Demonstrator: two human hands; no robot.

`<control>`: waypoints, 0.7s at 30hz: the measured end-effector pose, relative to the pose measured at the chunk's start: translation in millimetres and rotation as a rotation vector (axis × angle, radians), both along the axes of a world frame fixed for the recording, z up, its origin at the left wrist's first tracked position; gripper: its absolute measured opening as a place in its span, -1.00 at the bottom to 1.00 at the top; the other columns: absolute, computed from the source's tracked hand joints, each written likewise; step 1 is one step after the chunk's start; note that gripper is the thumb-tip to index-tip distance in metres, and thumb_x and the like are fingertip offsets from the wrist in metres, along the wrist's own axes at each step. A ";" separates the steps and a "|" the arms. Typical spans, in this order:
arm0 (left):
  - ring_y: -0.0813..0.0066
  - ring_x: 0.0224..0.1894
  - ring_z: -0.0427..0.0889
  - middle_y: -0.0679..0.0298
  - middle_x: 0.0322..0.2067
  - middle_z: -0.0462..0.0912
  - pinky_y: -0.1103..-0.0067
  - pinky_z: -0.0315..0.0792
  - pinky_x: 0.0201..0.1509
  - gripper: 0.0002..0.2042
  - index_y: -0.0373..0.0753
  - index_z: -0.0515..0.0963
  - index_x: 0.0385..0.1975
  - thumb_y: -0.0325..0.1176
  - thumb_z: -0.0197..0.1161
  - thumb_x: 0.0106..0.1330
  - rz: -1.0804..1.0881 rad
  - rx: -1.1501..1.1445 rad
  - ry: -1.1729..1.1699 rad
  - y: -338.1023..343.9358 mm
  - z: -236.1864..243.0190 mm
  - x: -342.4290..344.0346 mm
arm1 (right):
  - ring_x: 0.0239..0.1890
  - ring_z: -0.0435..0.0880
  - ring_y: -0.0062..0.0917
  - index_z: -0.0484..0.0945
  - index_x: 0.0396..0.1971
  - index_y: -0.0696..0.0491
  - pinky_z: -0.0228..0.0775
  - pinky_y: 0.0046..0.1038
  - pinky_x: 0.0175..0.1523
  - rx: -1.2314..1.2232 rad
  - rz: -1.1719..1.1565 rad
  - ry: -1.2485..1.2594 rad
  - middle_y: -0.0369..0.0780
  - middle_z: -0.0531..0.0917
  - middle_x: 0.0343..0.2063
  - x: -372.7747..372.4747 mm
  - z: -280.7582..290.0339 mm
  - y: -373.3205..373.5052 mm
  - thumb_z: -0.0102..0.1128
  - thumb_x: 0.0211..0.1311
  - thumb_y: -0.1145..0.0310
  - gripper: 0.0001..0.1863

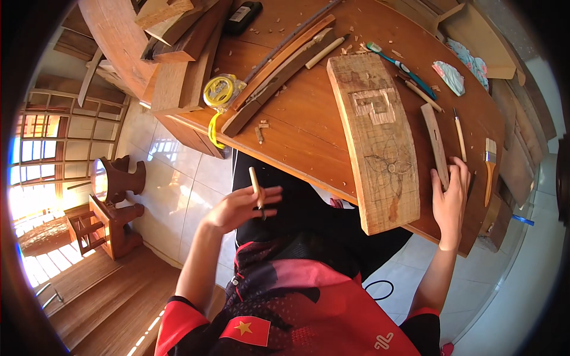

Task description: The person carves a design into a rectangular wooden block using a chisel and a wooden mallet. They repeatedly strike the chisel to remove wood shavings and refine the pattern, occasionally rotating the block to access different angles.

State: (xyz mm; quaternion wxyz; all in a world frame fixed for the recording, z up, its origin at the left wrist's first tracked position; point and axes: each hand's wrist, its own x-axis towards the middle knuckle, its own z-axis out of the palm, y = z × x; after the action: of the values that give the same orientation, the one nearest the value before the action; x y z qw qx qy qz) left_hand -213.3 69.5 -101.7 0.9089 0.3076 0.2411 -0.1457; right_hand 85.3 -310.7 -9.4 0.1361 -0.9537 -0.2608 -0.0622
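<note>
My left hand (234, 209), off the table's front edge, holds a slim tool with a pale wooden handle (256, 181); its dark lower end shows below my fingers. My right hand (449, 199) grips the near end of a flat wooden bar (435, 139) with a small slot in it. Left of that bar lies a thick wooden board (389, 154), its near end jutting past the table edge. A pencilled flower design covers its middle, and a shallow recess is carved near its far end. A pale-handled thin tool (459, 135) and a flat brush (490, 169) lie beyond my right hand.
On the brown table (297, 139) are wood shavings, a yellow tape measure (221, 92), long wood strips (279, 83), a toothbrush (395, 60) and crumpled cloth (449, 78). Wood blocks (181, 80) are stacked at the far left. A carved wooden stool (116, 178) stands on the tiled floor.
</note>
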 end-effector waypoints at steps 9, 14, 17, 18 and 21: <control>0.15 0.53 0.22 0.06 0.45 0.34 -0.21 0.17 0.49 -0.79 -0.17 0.58 -0.08 -0.18 0.15 0.51 0.641 -0.033 -0.064 3.7 -17.2 -14.1 | 0.17 0.48 -0.05 0.51 -0.17 0.25 0.32 -0.11 0.28 0.024 0.020 0.004 -0.04 0.50 0.18 -2.5 1.7 -2.3 0.31 0.38 0.32 -0.72; 0.03 0.54 0.21 -0.02 0.46 0.32 -0.25 0.10 0.50 -0.77 -0.16 0.60 -0.10 -0.16 0.14 0.52 0.403 -0.184 0.028 -11.4 -15.1 -3.2 | 0.19 0.48 -0.05 0.51 -0.18 0.25 0.31 -0.11 0.29 0.026 0.033 0.004 -0.03 0.50 0.18 -1.2 2.9 -1.4 0.31 0.38 0.33 -0.72; 0.09 0.43 0.36 0.05 0.35 0.45 -0.14 0.14 0.53 -0.78 -0.18 0.58 -0.14 -0.20 0.07 0.56 0.869 0.348 -0.028 19.5 -18.0 -4.0 | 0.18 0.48 -0.05 0.51 -0.18 0.25 0.32 -0.12 0.28 0.019 0.025 0.004 -0.02 0.50 0.19 -6.2 9.3 -2.4 0.32 0.37 0.33 -0.73; 0.13 0.35 0.45 0.08 0.30 0.50 -0.10 0.16 0.54 -0.79 -0.18 0.58 -0.15 -0.21 0.06 0.57 1.022 0.496 -0.016 34.5 -19.4 -9.9 | 0.16 0.48 -0.04 0.51 -0.19 0.24 0.34 -0.12 0.26 0.038 0.038 -0.006 -0.02 0.51 0.18 -4.8 7.0 -4.5 0.35 0.33 0.34 -0.72; 0.29 0.01 0.58 0.13 0.14 0.57 0.16 0.40 0.31 -0.75 -0.24 0.54 -0.08 -0.18 0.09 0.58 0.818 0.489 -0.109 39.9 -15.8 -48.4 | 0.12 0.51 -0.04 0.50 -0.19 0.24 0.38 -0.12 0.20 0.099 0.078 -0.027 -0.01 0.54 0.14 -1.7 7.8 -7.2 0.42 0.26 0.36 -0.68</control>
State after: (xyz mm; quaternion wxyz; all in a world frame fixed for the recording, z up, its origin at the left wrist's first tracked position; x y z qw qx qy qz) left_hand -261.7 109.4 -117.5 0.8038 0.3995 0.3217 0.3014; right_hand 83.6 -318.0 -1.6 0.1819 -0.9340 -0.2963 -0.0825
